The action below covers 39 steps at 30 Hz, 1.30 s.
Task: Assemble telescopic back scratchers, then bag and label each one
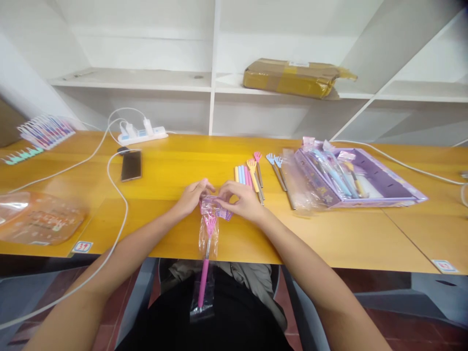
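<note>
Head view: the pink scratcher [204,282] lies in its clear sleeve [214,243], claw end over the table [175,170], handle past the edge above the lap.
Purple card: the purple card [228,214] sits at the sleeve's upper end, between both hands.
Right hand: the right hand [243,199] pinches the card with thumb and fingertips.
Left hand: the left hand [190,199] curls at the card's other side; whether it pinches, one cannot tell.
Good handling: the person would do well to keep the card square to the sleeve, press evenly from both sides, and avoid tugging, since the overhanging handle could drag it askew.
Beyond the right hand: loose scratchers [252,168], then the purple tray [380,201] of bagged pieces.
</note>
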### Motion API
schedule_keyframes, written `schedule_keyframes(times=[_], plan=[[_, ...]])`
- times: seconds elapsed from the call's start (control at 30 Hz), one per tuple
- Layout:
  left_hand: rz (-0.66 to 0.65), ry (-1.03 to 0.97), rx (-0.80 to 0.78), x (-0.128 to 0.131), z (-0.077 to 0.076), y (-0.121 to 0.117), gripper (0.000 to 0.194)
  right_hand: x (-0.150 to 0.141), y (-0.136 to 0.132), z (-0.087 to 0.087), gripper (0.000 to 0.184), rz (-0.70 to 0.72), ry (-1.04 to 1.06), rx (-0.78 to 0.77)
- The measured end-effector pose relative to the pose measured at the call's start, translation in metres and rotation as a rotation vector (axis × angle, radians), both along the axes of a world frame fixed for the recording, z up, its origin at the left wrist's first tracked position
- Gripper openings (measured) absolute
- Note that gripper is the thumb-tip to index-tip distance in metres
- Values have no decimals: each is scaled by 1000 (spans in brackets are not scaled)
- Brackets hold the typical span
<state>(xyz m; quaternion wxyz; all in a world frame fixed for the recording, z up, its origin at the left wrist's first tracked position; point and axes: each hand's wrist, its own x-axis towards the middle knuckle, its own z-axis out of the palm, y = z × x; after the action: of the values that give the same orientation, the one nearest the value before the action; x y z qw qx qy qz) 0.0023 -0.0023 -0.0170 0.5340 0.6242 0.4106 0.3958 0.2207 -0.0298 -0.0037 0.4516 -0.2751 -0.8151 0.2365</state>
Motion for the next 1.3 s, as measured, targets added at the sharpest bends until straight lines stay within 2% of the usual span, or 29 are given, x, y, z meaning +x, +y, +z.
schedule_keyframes(times=[0.13, 0.33, 0.4, 0.53, 0.7, 0.9, 1.3], plan=[[-30, -48, -30, 2, 0, -3, 65, 4, 6, -3, 18, -82, 35, -73], [-150, -25, 53, 3, -3, -4, 42, 7, 14, -9, 25, -177, 107, -243], [-159, -22, 56, 3, -4, -3, 47, 8, 17, -11, 27, -155, 148, -317], [-106, 24, 59, 2, -7, -2, 42, 10, 22, -15, 33, -81, 216, -390], [-65, 78, 46, 1, -6, -1, 44, 8, 24, -17, 29, -136, 180, -306], [-76, 43, 19, 2, -4, -1, 43, 1, 20, -17, 31, -202, 209, -223], [-75, 37, 51, 2, 2, -2, 42, 14, 19, -4, 17, -153, -45, -35]])
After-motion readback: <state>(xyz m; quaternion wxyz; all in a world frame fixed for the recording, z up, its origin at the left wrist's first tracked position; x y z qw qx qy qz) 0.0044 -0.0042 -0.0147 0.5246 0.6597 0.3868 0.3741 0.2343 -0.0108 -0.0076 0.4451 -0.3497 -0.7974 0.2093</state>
